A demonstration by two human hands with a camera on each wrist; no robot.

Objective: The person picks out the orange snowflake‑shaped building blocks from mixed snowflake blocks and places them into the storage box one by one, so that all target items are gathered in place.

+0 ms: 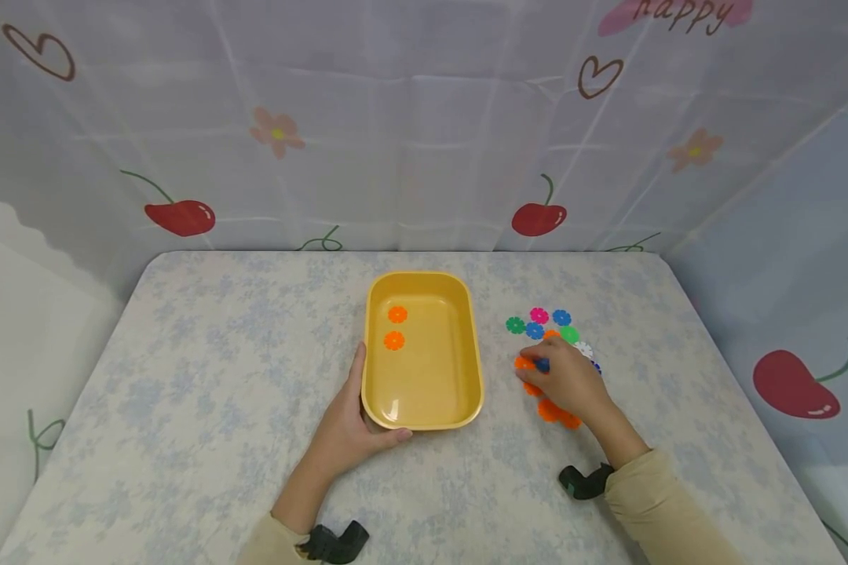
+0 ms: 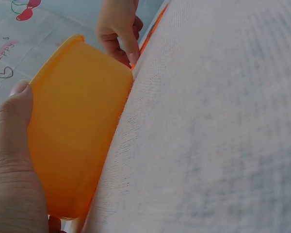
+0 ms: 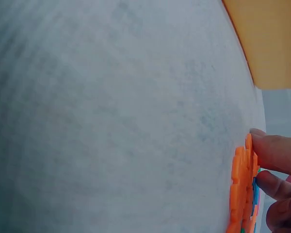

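My left hand (image 1: 346,424) grips the near left corner of a yellow plastic tray (image 1: 469,353), thumb along its front edge and fingers against its left side. In the left wrist view the thumb (image 2: 14,126) presses the tray's outer wall (image 2: 77,126). Two orange flower-shaped discs (image 1: 394,340) lie inside the tray, toward its left. Over a loose group of such discs, my right hand (image 1: 568,377) pinches at an orange flower-shaped disc (image 1: 523,363). In the right wrist view the fingertips sit at the edge of orange discs (image 3: 240,179); a blue disc (image 3: 255,194) shows beside them.
Around the right hand lie more flower-shaped discs: green (image 1: 515,325), pink (image 1: 539,315), blue (image 1: 561,317), white (image 1: 584,350) and several orange ones (image 1: 550,410). A pale floral cloth (image 1: 240,353) covers the table. A printed curtain (image 1: 396,157) hangs behind its far edge.
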